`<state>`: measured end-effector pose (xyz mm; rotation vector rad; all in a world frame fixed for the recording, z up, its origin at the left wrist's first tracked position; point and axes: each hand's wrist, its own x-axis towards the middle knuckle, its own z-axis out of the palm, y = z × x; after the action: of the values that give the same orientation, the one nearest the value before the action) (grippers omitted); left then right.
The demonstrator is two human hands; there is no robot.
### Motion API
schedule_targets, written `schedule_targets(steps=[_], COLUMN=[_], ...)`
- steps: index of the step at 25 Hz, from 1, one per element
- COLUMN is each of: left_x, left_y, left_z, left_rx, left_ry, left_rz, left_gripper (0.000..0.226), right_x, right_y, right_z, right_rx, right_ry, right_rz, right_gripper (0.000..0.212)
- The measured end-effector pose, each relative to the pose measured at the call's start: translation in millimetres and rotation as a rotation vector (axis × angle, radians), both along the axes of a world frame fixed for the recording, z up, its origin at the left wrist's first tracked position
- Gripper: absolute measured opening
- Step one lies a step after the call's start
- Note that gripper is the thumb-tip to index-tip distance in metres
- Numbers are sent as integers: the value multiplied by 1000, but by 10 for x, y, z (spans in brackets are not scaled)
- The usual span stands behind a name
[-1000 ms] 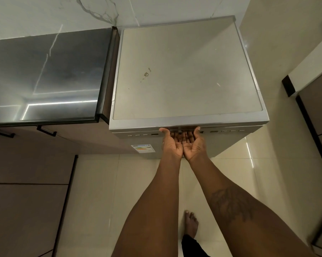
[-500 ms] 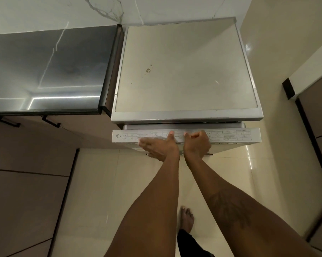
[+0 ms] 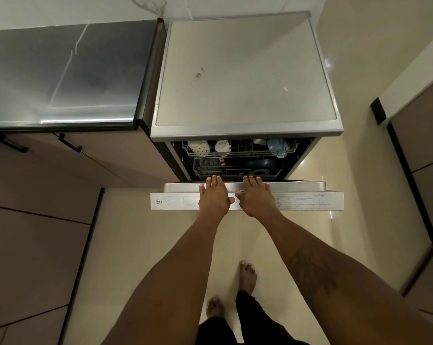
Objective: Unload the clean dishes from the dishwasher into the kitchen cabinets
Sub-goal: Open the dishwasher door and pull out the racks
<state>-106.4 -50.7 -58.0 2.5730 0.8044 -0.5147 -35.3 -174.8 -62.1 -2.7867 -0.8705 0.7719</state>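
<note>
The silver dishwasher (image 3: 245, 78) stands in front of me with its door (image 3: 307, 200) partly swung down. My left hand (image 3: 214, 196) and my right hand (image 3: 256, 197) lie palm down on the door's top edge, side by side, fingers straight and reaching over it. Through the gap the upper rack (image 3: 237, 153) shows white cups (image 3: 199, 146) and a pale blue cup (image 3: 277, 145). A dark bowl (image 3: 260, 166) sits in the lower rack below.
A dark glossy countertop (image 3: 61, 75) lies left of the dishwasher, above brown cabinet drawers with black handles (image 3: 69, 143). More brown cabinet fronts (image 3: 424, 155) line the right side. My bare feet (image 3: 246, 278) stand on the cream tiled floor.
The dishwasher door has swung from shut to partly down, uncovering the racks. Both hands turned from palms up under the door's handle to palms down on its top edge.
</note>
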Motion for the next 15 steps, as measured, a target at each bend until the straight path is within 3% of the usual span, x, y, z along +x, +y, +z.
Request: schedule_targets(steps=[7, 15], left_x=[-954, -1880], left_y=[-448, -938], left_z=[-418, -1225], left_rx=[87, 16], left_ry=[30, 170], left_rz=[-177, -257], left_gripper=[84, 74], right_x=[-869, -1728], right_y=[-417, -908], right_z=[-436, -1249], right_rx=[-49, -115], right_ry=[14, 85], right_rz=[-7, 33], right_gripper=[64, 46])
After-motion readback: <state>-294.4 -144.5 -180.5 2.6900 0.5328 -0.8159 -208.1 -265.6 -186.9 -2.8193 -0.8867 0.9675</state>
